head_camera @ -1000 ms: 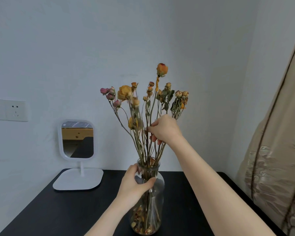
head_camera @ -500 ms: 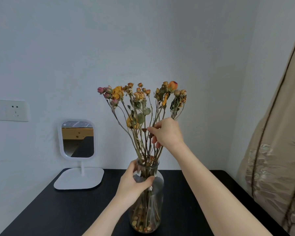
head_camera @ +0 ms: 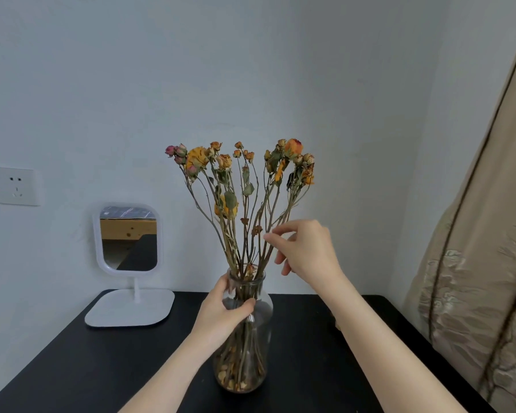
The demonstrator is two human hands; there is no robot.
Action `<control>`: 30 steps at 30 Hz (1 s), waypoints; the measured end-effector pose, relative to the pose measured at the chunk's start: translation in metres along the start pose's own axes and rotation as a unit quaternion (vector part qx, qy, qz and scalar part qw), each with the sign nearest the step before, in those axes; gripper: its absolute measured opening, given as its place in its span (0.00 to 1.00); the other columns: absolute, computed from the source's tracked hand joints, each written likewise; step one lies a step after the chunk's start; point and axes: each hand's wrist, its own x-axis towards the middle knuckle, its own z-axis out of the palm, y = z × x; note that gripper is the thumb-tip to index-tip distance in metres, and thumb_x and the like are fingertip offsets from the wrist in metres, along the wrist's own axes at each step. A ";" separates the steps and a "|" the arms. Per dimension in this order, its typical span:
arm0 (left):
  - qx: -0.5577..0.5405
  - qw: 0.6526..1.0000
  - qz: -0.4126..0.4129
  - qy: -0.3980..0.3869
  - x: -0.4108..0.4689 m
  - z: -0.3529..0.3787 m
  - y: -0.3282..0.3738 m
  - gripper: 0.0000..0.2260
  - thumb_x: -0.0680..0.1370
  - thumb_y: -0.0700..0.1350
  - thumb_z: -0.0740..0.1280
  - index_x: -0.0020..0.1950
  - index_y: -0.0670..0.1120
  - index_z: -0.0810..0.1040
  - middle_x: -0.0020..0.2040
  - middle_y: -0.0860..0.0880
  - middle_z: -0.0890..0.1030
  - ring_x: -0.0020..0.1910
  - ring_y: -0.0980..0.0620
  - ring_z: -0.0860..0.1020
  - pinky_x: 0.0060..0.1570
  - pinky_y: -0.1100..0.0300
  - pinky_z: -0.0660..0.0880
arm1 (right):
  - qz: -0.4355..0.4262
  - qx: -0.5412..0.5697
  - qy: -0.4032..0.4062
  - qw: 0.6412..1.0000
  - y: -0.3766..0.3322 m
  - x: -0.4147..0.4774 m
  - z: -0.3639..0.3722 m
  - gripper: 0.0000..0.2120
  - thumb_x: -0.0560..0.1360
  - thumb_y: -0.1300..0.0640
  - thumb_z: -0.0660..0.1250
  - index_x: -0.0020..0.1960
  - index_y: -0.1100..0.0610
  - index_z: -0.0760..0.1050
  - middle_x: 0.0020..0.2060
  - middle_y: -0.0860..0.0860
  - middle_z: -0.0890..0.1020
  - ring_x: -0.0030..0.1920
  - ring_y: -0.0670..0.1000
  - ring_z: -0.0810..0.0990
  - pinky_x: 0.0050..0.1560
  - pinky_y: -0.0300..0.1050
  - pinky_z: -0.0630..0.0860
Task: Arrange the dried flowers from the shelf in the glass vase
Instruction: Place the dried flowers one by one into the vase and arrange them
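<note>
The tall orange dried flower (head_camera: 292, 147) had sunk level with the other dried flowers (head_camera: 221, 162). The right hand (head_camera: 307, 254) had let go, its grip loose, fingertips (head_camera: 268, 236) brushing stems at 2 o'clock from the mouth of the clear glass vase (head_camera: 259, 329). The bunch looked nearly done. The vase, on the black bench (head_camera: 102, 368), held all the stems and petal crumbs. The left hand (head_camera: 224, 314) gripped its neck.

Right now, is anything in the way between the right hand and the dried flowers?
No, nothing visible is in the way. The right hand has its fingertips right at the stems of the dried flowers, which already stand in the glass vase. The left hand grips the vase's neck, lower down.
</note>
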 end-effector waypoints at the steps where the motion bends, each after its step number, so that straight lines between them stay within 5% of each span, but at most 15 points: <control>1: -0.002 1.000 0.004 0.006 -0.003 0.000 0.000 0.28 0.71 0.52 0.72 0.67 0.58 0.65 0.63 0.59 0.72 0.66 0.54 0.69 0.62 0.56 0.67 | 0.005 0.009 -0.009 1.000 0.006 -0.006 -0.004 0.08 0.74 0.49 0.68 0.51 0.52 0.78 0.24 0.47 0.79 0.18 0.42 0.75 0.20 0.30 0.68; 5: -0.029 0.994 0.022 0.104 -0.030 0.002 -0.003 0.31 0.71 0.51 0.72 0.70 0.54 0.63 0.65 0.59 0.68 0.65 0.58 0.65 0.64 0.56 0.64 | 0.053 0.022 -0.062 0.996 0.044 -0.033 -0.015 0.04 0.74 0.50 0.68 0.48 0.49 0.76 0.26 0.49 0.80 0.19 0.43 0.75 0.20 0.30 0.67; 9: -0.045 0.978 0.008 0.205 -0.072 0.016 -0.010 0.16 0.75 0.41 0.67 0.59 0.52 0.65 0.55 0.52 0.68 0.52 0.54 0.72 0.51 0.63 0.67 | 0.125 0.025 -0.096 0.987 0.098 -0.058 -0.026 0.06 0.75 0.53 0.67 0.51 0.53 0.78 0.29 0.50 0.81 0.21 0.43 0.76 0.22 0.33 0.70; 12: -0.046 0.993 -0.011 0.109 -0.098 0.036 -0.014 0.12 0.76 0.38 0.65 0.49 0.54 0.66 0.43 0.49 0.70 0.40 0.55 0.72 0.37 0.69 0.67 | 0.161 0.012 -0.085 0.983 0.140 -0.074 -0.038 0.05 0.76 0.54 0.67 0.50 0.52 0.78 0.31 0.51 0.82 0.24 0.44 0.77 0.23 0.34 0.71; 16: 0.001 0.997 -0.026 -0.072 -0.105 0.077 -0.011 0.07 0.76 0.41 0.64 0.47 0.53 0.71 0.35 0.51 0.71 0.31 0.63 0.71 0.35 0.76 0.67 | 0.217 -0.010 -0.030 0.976 0.192 -0.088 -0.061 0.03 0.76 0.55 0.67 0.46 0.53 0.79 0.31 0.51 0.82 0.24 0.43 0.77 0.24 0.35 0.72; 20: 0.075 0.981 -0.055 -0.171 -0.089 0.128 -0.001 0.04 0.77 0.46 0.62 0.49 0.54 0.73 0.36 0.54 0.74 0.34 0.60 0.72 0.35 0.70 0.68 | 0.249 -0.048 -0.002 0.967 0.230 -0.095 -0.081 0.03 0.75 0.56 0.67 0.43 0.52 0.79 0.31 0.51 0.81 0.24 0.44 0.75 0.24 0.35 0.70; 25: 0.163 0.966 -0.055 -0.194 -0.060 0.186 0.007 0.06 0.78 0.49 0.62 0.49 0.51 0.77 0.41 0.52 0.80 0.43 0.53 0.79 0.49 0.55 0.77 | 0.255 -0.110 -0.027 0.960 0.256 -0.093 -0.091 0.04 0.74 0.55 0.69 0.47 0.54 0.80 0.28 0.47 0.78 0.33 0.43 0.78 0.33 0.34 0.68; 30: 0.151 0.966 -0.128 -0.168 -0.030 0.226 0.005 0.11 0.78 0.51 0.63 0.44 0.46 0.80 0.37 0.48 0.79 0.39 0.48 0.79 0.47 0.55 0.77 | 0.242 -0.126 -0.070 0.959 0.266 -0.087 -0.084 0.04 0.73 0.54 0.70 0.47 0.53 0.80 0.28 0.46 0.77 0.32 0.42 0.76 0.33 0.33 0.68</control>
